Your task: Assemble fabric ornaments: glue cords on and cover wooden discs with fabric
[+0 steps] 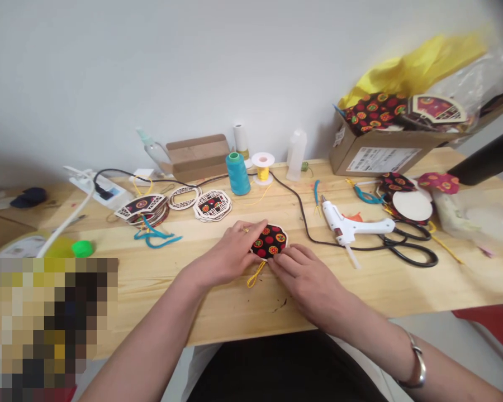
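- As you look across from the left, a white power strip (117, 195) lies beside a stack of fan-shaped plaques (140, 207), with lattice-patterned plaques (212, 205) nearer the middle.
- Your left hand (232, 254) has closed on the left side of the floral fabric plaque (270, 241), fingers along its far edge, thumb low.
- That plaque sits between your hands, near the front of the wooden table (218, 321) — a yellow cord loop (256, 274) trails from its near edge. You seem to be pressing or aligning the rim.
- Your right hand (305, 276) is curled in, fingertips gathered at the lower right edge; its thumb's hold is hard to make out.
- Further right lies the white glue gun (356, 226), untouched. Your next move likely calls for steady, even fingertip pressure — keeping the loop clear.
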{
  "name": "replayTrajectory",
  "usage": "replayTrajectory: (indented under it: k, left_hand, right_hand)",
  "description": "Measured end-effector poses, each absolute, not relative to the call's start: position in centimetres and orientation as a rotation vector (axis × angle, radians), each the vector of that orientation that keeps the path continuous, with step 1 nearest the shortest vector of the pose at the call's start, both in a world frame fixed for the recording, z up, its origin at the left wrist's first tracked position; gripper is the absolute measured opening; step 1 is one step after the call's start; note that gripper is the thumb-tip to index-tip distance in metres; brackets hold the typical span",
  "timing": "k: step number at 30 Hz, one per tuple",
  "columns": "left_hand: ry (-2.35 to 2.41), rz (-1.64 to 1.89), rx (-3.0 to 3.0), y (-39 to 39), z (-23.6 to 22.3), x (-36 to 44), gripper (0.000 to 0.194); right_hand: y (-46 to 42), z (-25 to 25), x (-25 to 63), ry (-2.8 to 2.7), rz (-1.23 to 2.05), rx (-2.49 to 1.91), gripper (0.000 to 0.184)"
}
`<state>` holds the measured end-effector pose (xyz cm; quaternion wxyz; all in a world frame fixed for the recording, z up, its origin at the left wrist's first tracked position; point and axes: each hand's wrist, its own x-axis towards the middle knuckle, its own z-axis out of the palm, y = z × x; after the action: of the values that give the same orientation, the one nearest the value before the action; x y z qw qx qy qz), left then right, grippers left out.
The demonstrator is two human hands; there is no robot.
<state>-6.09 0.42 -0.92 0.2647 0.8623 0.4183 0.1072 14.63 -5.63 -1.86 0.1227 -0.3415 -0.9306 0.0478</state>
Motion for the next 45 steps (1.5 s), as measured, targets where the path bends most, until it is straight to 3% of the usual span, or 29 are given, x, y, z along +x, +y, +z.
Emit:
replayTrajectory:
  k: [8,15,27,34,45]
  left_hand:
    - [1.107,0.192,2.384,-0.2,0.6,-6.3,0.049]
    - [1.019,-0.073,2.463,-1.9,1.8,-4.9,0.053]
    - [1.127,-0.065,2.529,-1.8,1.3,-4.5,0.046]
    - [1.174,0.108,2.65,-1.2,0.4,-4.2,0.041]
    - [1.502,0.651,2.419,-1.1,-0.9,-5.3,0.023]
  right_hand:
    - [-6.2,-1.8,14.3,-2.696,0.126,-1.036,0.036]
    - [-6.0,-1.9,14.5,-2.695,0.131,-1.027,0.023]
    - [-5.4,-0.7,14.6,-2.701,0.312,-1.081,0.026]
    - [-5.4,-0.2,14.7,-2.716,0.347,-1.093,0.04]
    - [-5.2,0.2,14.7,-2.697,0.394,-1.087,0.038]
